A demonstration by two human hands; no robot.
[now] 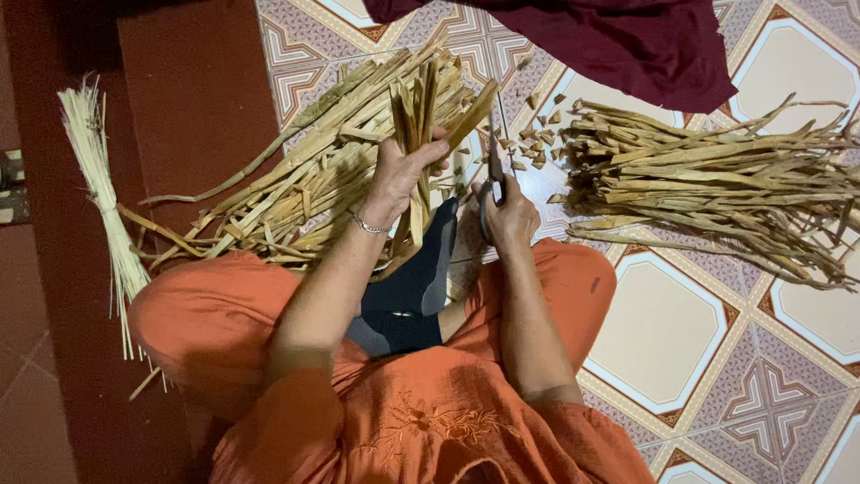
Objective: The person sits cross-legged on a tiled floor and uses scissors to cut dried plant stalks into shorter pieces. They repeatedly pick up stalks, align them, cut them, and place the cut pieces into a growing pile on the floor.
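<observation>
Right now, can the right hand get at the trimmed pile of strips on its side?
Probably yes: the right hand holds scissors, but the trimmed pile lies beside it on the tiled floor, with only small offcuts between.

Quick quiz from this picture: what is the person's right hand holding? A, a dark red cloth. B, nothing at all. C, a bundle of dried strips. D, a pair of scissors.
D: the right hand grips a pair of scissors with the blades pointing away from the body, while the left hand holds the bunch of dried strips.
</observation>
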